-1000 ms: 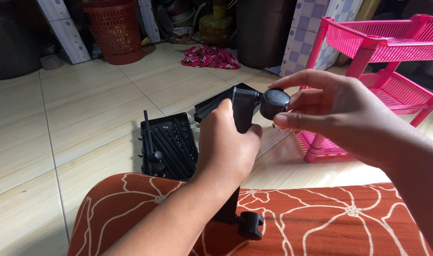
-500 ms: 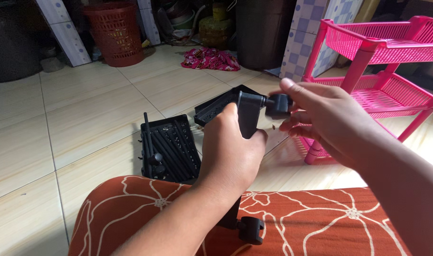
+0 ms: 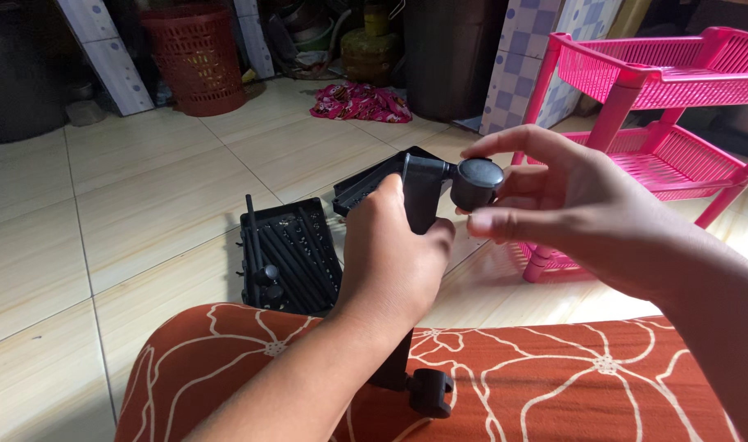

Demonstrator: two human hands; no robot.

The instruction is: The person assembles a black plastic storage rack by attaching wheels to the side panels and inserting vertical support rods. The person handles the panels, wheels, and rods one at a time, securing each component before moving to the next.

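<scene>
My left hand grips the upright post of a black plastic frame part held above my lap. A small black caster wheel sits at the top of that post, and my right hand pinches it between thumb and fingers. A second black caster wheel is on the lower end of the frame, resting on the orange patterned cloth over my legs. Behind my left hand, a black plastic tray with rods lies on the tiled floor.
A pink plastic tiered rack stands at the right. A red basket, a crumpled pink cloth and dark containers lie along the far wall. Beige floor tiles stretch to the left.
My right hand closed in on the caster wheel at the post's top, then drew its fingers back slightly so the wheel shows again. The left hand kept its grip.
</scene>
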